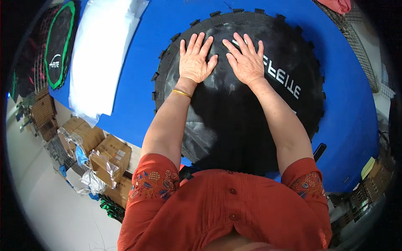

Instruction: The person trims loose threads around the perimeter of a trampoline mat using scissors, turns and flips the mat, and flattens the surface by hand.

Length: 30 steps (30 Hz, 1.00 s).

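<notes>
A large round black trampoline mat (234,121) with white lettering and small black tabs around its rim lies flat in front of me. My left hand (196,58) rests palm down on its upper left part, fingers spread. To the right of it, my right hand (246,60) also lies flat on the mat, fingers apart, just beside the white letters. Neither hand grips anything. My forearms cover parts of the mat, and its near edge reaches up to my body.
The mat lies on a blue table (347,104). White plastic sheets (102,54) are stacked at the left, next to a black mat with a green border (60,46). Cardboard boxes (111,154) stand on the floor at lower left. A dark object (320,151) sits near the table's right front.
</notes>
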Motion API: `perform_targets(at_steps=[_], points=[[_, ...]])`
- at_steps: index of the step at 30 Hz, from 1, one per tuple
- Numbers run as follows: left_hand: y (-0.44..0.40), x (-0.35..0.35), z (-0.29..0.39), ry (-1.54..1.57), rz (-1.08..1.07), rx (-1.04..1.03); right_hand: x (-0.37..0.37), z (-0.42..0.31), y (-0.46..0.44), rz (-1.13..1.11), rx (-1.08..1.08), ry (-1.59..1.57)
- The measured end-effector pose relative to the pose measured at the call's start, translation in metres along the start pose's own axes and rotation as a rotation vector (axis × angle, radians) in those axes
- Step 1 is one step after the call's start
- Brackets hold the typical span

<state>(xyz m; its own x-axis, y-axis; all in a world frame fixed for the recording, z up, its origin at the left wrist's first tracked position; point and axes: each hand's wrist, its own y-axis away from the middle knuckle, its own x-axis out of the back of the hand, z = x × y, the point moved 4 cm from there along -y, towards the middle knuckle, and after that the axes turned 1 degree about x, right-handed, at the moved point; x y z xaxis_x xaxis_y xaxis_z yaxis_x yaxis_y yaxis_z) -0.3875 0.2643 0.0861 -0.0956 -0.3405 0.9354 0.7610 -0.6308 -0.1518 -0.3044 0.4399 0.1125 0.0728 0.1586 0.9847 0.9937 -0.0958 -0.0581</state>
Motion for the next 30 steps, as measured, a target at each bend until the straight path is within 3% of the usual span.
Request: perform_targets(at_steps=[20, 30], points=[[0.001, 0.001, -0.001, 0.030, 0.022, -0.004, -0.003, -0.001, -0.001, 0.018, 0.029, 0.041], [-0.001, 0.001, 0.000, 0.028, 0.008, 0.012, -0.012, -0.005, -0.011, -0.026, 0.286, 0.001]])
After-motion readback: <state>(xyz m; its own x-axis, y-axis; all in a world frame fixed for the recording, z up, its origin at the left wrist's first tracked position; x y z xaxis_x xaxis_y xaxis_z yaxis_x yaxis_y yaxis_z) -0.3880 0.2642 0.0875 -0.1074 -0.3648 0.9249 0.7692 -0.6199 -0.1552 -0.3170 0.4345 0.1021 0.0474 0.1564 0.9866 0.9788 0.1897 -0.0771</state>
